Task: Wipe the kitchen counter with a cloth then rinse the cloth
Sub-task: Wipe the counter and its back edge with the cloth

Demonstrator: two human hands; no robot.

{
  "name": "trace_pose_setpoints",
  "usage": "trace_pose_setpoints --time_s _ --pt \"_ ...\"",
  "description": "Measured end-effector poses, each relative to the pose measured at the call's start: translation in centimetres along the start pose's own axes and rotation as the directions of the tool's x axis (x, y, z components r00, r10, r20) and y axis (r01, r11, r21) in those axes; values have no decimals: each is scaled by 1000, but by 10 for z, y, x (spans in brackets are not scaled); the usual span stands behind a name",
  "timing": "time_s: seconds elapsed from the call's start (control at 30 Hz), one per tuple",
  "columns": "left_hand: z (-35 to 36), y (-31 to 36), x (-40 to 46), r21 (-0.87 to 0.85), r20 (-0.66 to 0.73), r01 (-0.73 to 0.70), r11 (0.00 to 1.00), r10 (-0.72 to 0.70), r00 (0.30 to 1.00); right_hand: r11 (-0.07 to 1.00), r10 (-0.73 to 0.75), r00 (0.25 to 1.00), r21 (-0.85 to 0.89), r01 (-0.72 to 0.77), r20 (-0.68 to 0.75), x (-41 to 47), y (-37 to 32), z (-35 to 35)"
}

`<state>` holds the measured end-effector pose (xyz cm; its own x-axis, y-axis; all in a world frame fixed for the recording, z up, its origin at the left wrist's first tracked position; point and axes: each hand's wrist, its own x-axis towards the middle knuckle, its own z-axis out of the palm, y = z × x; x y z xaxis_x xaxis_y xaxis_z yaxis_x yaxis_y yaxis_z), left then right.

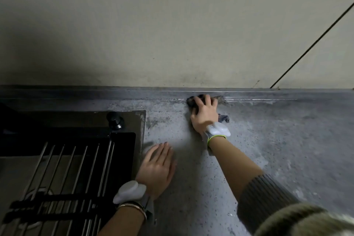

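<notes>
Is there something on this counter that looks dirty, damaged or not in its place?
Yes. The counter looks blotchy and speckled, with dark grime along the back edge where the right hand presses the dark cloth. The left hand rests flat beside the sink. Nothing looks spilled.

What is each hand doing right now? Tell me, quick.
Left hand: open, flat on the counter, holding nothing.
Right hand: fingers curled over the dark cloth, pressing it at the counter's back edge.
</notes>
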<state>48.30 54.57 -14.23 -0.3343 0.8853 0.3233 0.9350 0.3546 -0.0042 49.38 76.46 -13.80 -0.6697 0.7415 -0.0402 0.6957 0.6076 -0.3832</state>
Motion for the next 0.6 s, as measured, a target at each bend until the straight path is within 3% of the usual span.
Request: trace_pose_setpoints --time_s 0.27,0.43,0.6 --pt "-12 6 0 -5 129 99 995 -98 987 999 -30 999 11 30 -15 -19 0 -4" --pt "-25 14 -16 -7 325 244 970 -229 918 997 -77 997 1 77 22 -70 7 -4" --pt "-48 29 -53 -60 309 287 956 -256 916 994 -110 994 7 110 21 -127 12 -4"
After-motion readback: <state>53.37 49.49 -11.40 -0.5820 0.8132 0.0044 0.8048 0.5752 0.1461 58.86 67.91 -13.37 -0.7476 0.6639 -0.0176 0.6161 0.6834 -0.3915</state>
